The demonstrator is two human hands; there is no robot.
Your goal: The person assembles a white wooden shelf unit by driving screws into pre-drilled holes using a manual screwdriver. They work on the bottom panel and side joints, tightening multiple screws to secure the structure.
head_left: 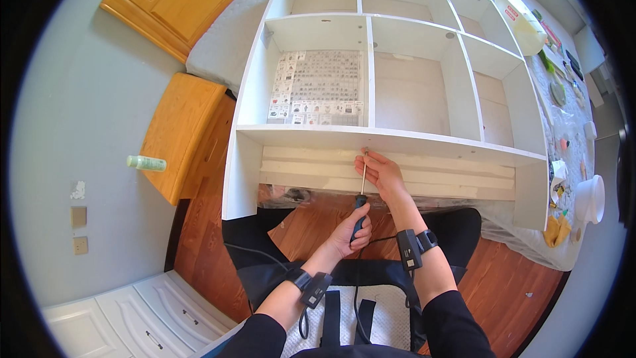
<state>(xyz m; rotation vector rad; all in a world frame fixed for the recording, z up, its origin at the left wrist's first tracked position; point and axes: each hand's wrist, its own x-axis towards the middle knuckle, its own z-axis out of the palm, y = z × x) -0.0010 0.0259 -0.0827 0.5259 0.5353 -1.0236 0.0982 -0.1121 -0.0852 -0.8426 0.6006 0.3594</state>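
A white shelf unit (412, 22) with several compartments lies in front of me, its near board (305, 136) facing my lap. My left hand (349, 233) is closed around the dark blue handle of a screwdriver (362, 207). Its metal shaft points away from me, with the tip against the near board. Beside that tip, my right hand (382, 174) pinches the end of the shaft between thumb and fingers. Whether a screw sits there is too small to tell.
At the right lie a white bowl (589, 199), a brown-yellow cloth-like item (557, 231) and a pale plastic jug (521, 24) among small items. On the left, a green bottle (146, 163) rests on a wooden cabinet (182, 126). White drawers (159, 311) stand lower left.
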